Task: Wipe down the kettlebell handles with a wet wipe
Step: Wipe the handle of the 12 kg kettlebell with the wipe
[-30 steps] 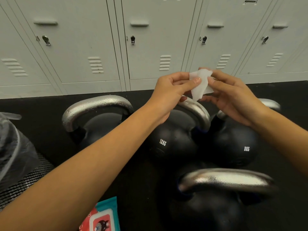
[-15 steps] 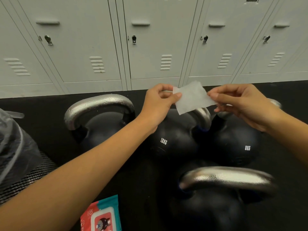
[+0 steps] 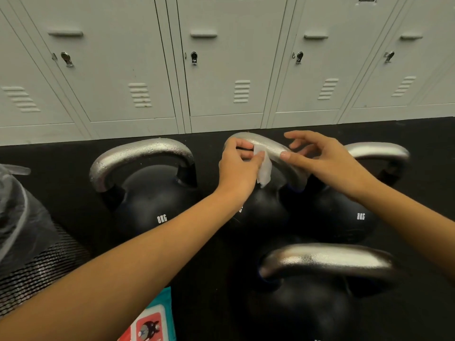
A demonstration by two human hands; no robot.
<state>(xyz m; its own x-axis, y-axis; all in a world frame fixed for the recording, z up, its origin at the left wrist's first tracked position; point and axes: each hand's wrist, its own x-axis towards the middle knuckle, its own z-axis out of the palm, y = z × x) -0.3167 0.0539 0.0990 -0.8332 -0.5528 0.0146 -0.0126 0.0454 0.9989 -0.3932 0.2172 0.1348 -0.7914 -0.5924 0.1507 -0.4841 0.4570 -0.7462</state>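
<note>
The fingers (image 3: 246,145) of the left hand (image 3: 237,166) curl over the silver metal handle (image 3: 268,146) of the middle black kettlebell (image 3: 261,212), thumb and fingers pinching a small white wet wipe (image 3: 264,169) against the bar; the wipe's loose end hangs below it. Just right, the right hand (image 3: 327,161) rests its thumb on the same handle, its other fingers spread wide and loose, holding nothing. A black kettlebell marked 8KG (image 3: 152,205) stands to the left, another 8KG kettlebell (image 3: 344,217) to the right, and a fourth black kettlebell (image 3: 320,303) nearest. All sit on black rubber floor (image 3: 61,168). A teal and red wipe packet (image 3: 150,323) lies at the near edge, a black mesh bin (image 3: 29,267) far left, grey metal lockers (image 3: 221,57) beyond.
</note>
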